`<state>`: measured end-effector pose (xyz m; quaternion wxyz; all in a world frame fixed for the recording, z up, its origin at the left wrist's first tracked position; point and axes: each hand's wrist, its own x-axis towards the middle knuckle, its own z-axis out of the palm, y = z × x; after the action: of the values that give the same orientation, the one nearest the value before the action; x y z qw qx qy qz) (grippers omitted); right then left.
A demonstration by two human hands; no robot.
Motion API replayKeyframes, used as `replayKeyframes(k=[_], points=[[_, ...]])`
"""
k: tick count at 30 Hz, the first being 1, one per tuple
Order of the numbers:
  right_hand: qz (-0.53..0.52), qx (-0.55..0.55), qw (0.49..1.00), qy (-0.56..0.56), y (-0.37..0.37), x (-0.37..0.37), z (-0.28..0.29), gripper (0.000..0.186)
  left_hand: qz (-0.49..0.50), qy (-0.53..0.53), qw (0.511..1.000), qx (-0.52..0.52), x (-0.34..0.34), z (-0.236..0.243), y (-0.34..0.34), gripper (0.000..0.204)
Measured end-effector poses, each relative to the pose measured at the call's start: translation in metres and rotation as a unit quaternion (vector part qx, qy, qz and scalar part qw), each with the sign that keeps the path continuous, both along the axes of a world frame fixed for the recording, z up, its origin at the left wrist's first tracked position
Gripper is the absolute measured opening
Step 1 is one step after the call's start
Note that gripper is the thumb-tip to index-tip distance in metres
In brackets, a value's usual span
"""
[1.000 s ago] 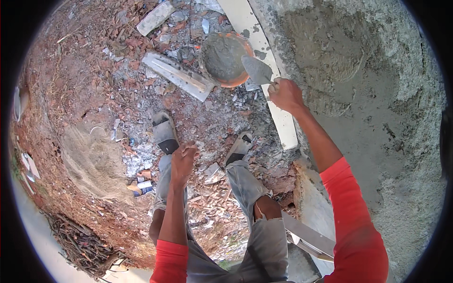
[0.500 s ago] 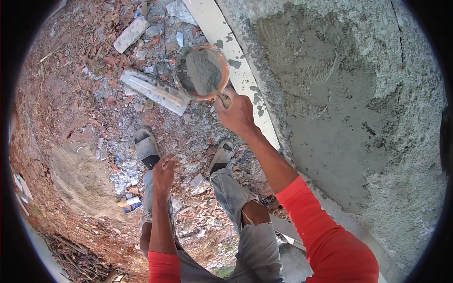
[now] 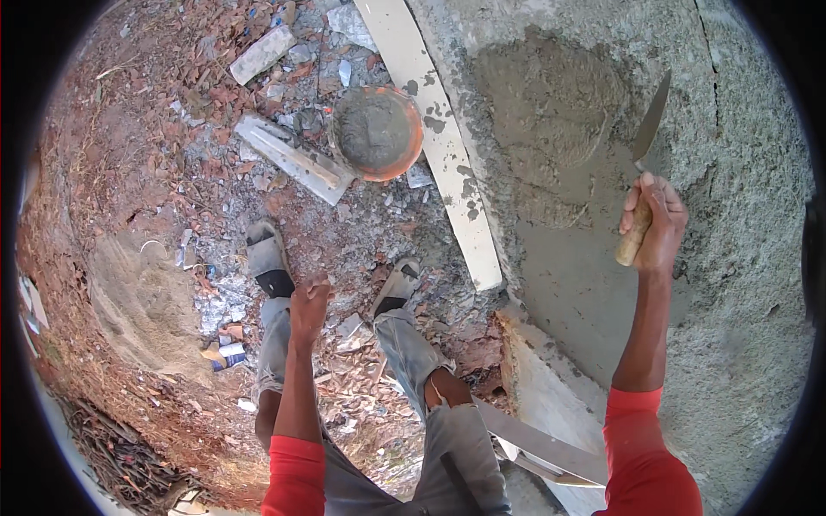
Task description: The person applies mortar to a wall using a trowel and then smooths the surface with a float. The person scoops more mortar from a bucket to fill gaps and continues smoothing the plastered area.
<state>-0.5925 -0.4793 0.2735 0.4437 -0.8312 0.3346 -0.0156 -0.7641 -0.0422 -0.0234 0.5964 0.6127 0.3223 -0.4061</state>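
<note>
My right hand [image 3: 656, 225] grips the wooden handle of a pointing trowel [image 3: 651, 120], its narrow-looking blade tilted upward against the grey plastered concrete surface [image 3: 736, 275] on the right. Just left of the blade is a rough patch of wet mortar [image 3: 542, 103], with smoother grey plaster below it. An orange-rimmed bucket [image 3: 411, 142] holds grey mortar [image 3: 370, 129] at upper middle. My left hand [image 3: 310, 310] hangs over my left leg, fingers curled with nothing visible in them.
A long white board [image 3: 465, 241], spattered with mortar, runs beside the bucket. A metal float [image 3: 275, 150] lies left of it, below a pale block [image 3: 262, 53]. Sand [image 3: 138, 301], rubble and dry leaves cover the ground; sticks [image 3: 103, 439] pile at lower left. My sandalled feet stand mid-view.
My right hand has swung from over the bucket to the plastered surface at right, turning the trowel blade upward and more edge-on. My left hand stays low, still curled.
</note>
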Motion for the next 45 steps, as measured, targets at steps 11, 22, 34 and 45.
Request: replayKeyframes(k=[11, 22, 34, 45], points=[[0.337, -0.345, 0.828, 0.286, 0.105, 0.018, -0.363, 0.026, -0.036, 0.004, 0.999, 0.013, 0.034, 0.029, 0.021, 0.040], [0.075, -0.070, 0.981, 0.164, 0.195, -0.048, -0.354, 0.028, -0.095, 0.068, 0.993, 0.025, 0.039, 0.026, 0.043, 0.050], [0.132, -0.092, 0.965, 0.206, 0.144, -0.171, -0.205, 0.024, -0.138, 0.053, 0.989, 0.012, 0.011, 0.008, 0.023, 0.050], [-0.153, 0.184, 0.923, 0.301, -0.024, -0.274, -0.159, 0.025, -0.128, 0.029, 0.991, -0.012, -0.017, 0.027, -0.011, 0.046]])
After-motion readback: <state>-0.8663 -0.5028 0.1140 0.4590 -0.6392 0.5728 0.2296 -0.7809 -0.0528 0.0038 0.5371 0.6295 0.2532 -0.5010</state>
